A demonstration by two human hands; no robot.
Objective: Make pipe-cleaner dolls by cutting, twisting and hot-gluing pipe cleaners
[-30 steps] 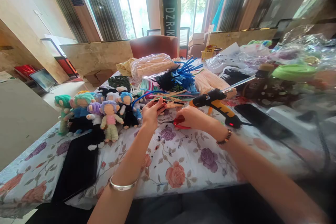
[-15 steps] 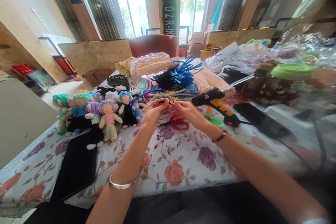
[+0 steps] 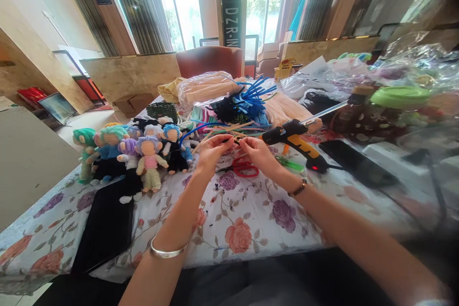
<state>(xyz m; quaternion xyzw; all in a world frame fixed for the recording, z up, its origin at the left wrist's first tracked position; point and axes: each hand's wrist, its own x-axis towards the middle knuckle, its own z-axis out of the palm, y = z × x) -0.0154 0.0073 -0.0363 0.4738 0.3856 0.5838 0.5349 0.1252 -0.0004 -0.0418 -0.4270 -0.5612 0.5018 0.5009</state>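
Both hands meet above the middle of the table, fingers pinched around a small black piece of what looks like pipe cleaner (image 3: 235,141). My left hand (image 3: 214,150) grips its left side; my right hand (image 3: 258,154) pinches the right side. The fingers cover most of it. Just below them lie red-handled scissors (image 3: 245,168), flat on the cloth. A black and yellow glue gun (image 3: 299,146) with a lit red light rests right of my right hand, a clear glue stick poking out of its back. Several fuzzy dolls (image 3: 149,162) stand to the left.
Behind the hands lie bundles of blue pipe cleaners (image 3: 254,100) and a plastic-wrapped peach bundle (image 3: 210,87). A black tablet-like slab (image 3: 103,229) lies at front left. A dark phone-like slab (image 3: 358,162), a green-lidded jar (image 3: 399,98) and a green tool (image 3: 292,164) are at right.
My fingertips have shifted slightly around the black piece; the dark strip seen arching over my left fingers is now mostly hidden. Everything on the table stays put.
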